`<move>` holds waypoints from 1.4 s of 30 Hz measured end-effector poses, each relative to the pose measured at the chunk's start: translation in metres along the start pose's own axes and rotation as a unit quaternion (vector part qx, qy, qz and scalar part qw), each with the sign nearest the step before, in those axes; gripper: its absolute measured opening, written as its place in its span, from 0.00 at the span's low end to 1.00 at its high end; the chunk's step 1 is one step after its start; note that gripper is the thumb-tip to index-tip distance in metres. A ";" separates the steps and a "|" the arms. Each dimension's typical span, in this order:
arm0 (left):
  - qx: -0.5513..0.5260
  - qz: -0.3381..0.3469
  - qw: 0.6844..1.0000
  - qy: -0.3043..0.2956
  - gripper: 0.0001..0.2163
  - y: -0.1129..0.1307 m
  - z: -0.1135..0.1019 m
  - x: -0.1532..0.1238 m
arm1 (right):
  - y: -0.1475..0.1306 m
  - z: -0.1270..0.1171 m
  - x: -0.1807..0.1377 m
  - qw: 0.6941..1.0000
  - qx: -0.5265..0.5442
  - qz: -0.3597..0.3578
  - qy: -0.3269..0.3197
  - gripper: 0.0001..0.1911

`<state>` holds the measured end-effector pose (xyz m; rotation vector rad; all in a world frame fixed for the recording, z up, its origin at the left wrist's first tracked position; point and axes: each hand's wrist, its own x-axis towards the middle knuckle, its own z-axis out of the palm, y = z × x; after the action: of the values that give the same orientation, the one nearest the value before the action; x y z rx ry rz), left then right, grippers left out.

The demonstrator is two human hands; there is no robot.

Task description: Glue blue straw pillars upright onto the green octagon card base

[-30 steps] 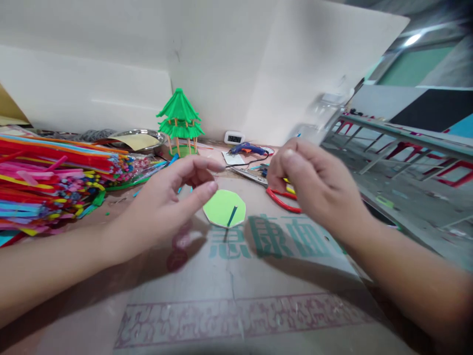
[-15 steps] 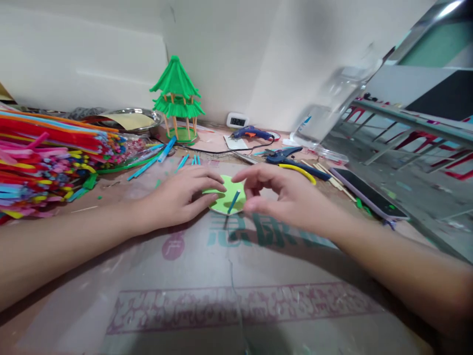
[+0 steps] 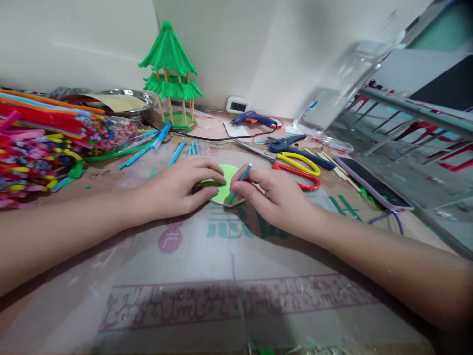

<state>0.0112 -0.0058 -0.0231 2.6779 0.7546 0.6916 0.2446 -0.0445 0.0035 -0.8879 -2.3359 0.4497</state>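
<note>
A light green disc (image 3: pixel 226 172) lies on the table sheet between my hands. A short blue stick (image 3: pixel 246 173) stands tilted at its near edge, with its lower end touching the disc. My right hand (image 3: pixel 275 192) pinches this stick between thumb and fingers. At the disc's left side rests my left hand (image 3: pixel 186 185), thumb and fingers apart, the tips over the disc's edge. Behind the left hand lie several more blue sticks (image 3: pixel 177 153). Scissors (image 3: pixel 295 165) with yellow and red handles lie just beyond my right hand.
At the back stands a green-roofed model pavilion (image 3: pixel 172 86). Pipe cleaners (image 3: pixel 40 143) are heaped at left. A blue glue gun (image 3: pixel 253 119), a small digital clock (image 3: pixel 238 105), blue-handled pliers (image 3: pixel 288 143), a clear container (image 3: pixel 328 98) and a phone (image 3: pixel 373 182) occupy the back and right.
My right hand has closed its thumb and fingers on the blue stick, which stood free before. The left hand stays beside the disc. The view has shifted slightly, showing the scissors' handles more fully.
</note>
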 end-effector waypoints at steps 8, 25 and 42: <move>0.012 0.010 1.000 -0.001 0.11 -0.001 0.000 0.000 | 0.002 0.002 0.000 1.000 -0.012 -0.009 -0.012 0.10; 0.013 0.012 1.000 0.002 0.10 -0.002 0.002 0.001 | 0.005 0.004 0.003 0.999 -0.016 -0.046 -0.011 0.10; 0.002 0.006 1.000 0.012 0.10 -0.001 0.001 -0.001 | -0.005 -0.014 -0.016 0.981 -0.092 -0.124 0.117 0.19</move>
<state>0.0109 -0.0056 -0.0251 2.6836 0.7469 0.7274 0.2606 -0.0575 0.0106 -0.6780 -2.2532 0.0250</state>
